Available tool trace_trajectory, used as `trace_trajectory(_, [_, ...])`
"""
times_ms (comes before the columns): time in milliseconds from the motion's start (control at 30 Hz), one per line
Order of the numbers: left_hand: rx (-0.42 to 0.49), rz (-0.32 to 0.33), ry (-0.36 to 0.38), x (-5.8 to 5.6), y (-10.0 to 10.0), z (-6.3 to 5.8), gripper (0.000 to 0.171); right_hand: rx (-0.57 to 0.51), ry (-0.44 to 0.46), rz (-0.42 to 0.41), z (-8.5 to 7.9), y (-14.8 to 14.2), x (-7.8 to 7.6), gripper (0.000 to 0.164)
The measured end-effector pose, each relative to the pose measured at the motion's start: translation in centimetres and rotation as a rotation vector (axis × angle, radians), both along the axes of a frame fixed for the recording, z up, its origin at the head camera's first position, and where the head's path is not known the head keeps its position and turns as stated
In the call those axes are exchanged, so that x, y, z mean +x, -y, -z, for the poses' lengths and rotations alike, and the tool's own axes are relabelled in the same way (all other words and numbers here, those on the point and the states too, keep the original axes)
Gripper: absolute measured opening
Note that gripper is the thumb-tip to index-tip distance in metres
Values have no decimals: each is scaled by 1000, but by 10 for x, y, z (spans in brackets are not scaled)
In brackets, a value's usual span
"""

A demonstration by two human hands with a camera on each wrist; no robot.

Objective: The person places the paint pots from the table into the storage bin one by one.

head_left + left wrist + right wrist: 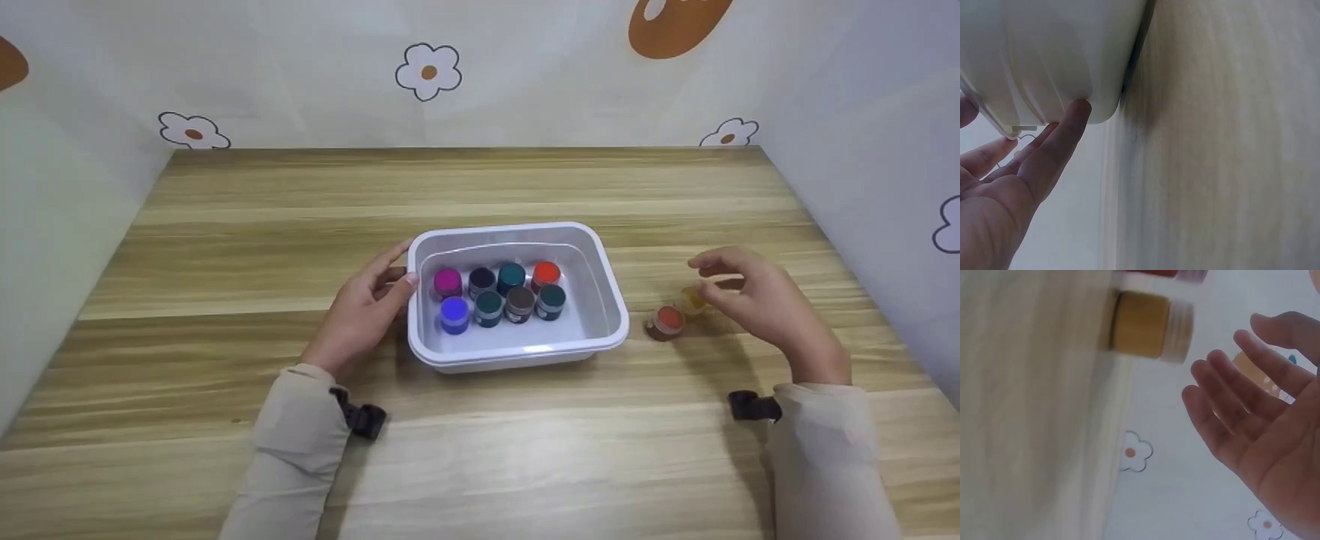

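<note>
My left hand (361,309) holds the left rim of a white plastic tub (517,350), thumb at the rim and fingers against the outer wall (1044,62). Several small paint jars stand in two rows inside, among them a magenta jar (448,283), a blue jar (454,315), a brown jar (520,304) and a red jar (546,276). To the right of the tub, my right hand (765,307) hovers with nothing in its fingers, above a yellow jar (1143,324) that it partly hides in the head view. Beside that is an orange-red jar (666,322).
Everything rests on a wood-grain table (300,195). Behind it and along both sides rise pale walls (525,75) printed with flowers. A black strap mount (364,420) sits on the left wrist, another mount (752,406) on the right.
</note>
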State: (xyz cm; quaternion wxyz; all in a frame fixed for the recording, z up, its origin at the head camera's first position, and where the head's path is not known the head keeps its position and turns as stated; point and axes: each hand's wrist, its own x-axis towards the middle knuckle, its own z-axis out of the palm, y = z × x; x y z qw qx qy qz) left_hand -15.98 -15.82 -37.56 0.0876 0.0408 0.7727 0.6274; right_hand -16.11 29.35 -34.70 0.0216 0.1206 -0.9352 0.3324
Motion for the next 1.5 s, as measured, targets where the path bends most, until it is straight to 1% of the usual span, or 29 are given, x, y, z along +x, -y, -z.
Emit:
trace_trajectory(133, [-7, 0, -6, 1, 2, 1, 56, 1, 92, 0, 4, -8, 3, 32])
trace_trajectory(233, [-5, -2, -3, 1, 4, 1, 56, 8, 138, -16, 6, -10, 2, 33])
trace_trajectory(433, [-2, -10, 3, 2, 4, 1, 56, 21, 186, -48, 10, -11, 1, 38])
trace_trajectory(500, [-12, -12, 3, 2, 4, 1, 56, 26, 197, -47, 10, -11, 1, 39])
trace_trajectory(600, [-22, -11, 3, 2, 4, 1, 56, 31, 198, -50, 12, -12, 1, 40])
trace_trajectory(800, [-20, -11, 10, 2, 2, 1, 56, 45, 170, -42, 13, -11, 2, 36])
trace_trajectory(1033, [-15, -10, 12, 1, 1, 1, 57, 33, 168, -37, 15, -12, 1, 36])
trace_trajectory(1267, [8, 9, -8, 1, 1, 0, 55, 29, 167, -7, 14, -10, 4, 32])
trace_trajectory(1500, [-29, 7, -9, 0, 0, 0, 55, 42, 155, 17, 9, -10, 5, 36])
